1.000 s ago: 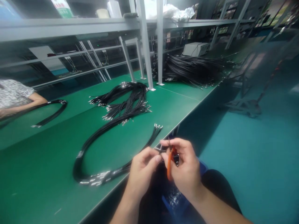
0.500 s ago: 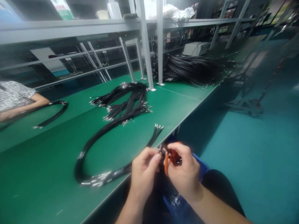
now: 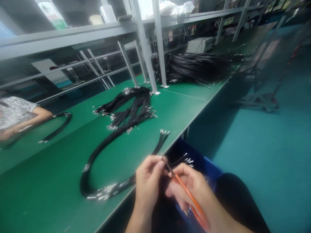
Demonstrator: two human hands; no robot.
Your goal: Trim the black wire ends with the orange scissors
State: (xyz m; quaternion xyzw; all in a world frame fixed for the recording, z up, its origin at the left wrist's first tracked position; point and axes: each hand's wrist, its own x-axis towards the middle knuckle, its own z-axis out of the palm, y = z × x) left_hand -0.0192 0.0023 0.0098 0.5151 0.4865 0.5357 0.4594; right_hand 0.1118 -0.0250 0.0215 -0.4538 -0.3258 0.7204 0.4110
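Note:
My right hand (image 3: 188, 186) grips orange-handled pliers (image 3: 188, 194), with their dark jaws reaching to the fingertips of my left hand (image 3: 149, 176). My left hand is closed in a pinch on what looks like a black cable end, mostly hidden by the fingers and jaws. Several loose black cables (image 3: 182, 160) with silvery tips stick out behind my hands, over a blue bin (image 3: 210, 170). Beside my left hand, a curved bundle of black cables (image 3: 85, 181) lies on the green table (image 3: 58, 181), with pale bands or tips along its near part.
Further back lie cable bundles (image 3: 138, 100) and a large cable heap (image 3: 194, 68) near a pale box (image 3: 200, 44). Metal posts (image 3: 145, 48) carry a shelf (image 3: 73, 34) over the table. At the left, a co-worker's arm (image 3: 42, 113) rests by another bundle (image 3: 60, 124).
The pliers have turned in my right hand; their handles now run back along the palm. My right hand has dropped slightly, uncovering loose cable tips. The view has shifted slightly.

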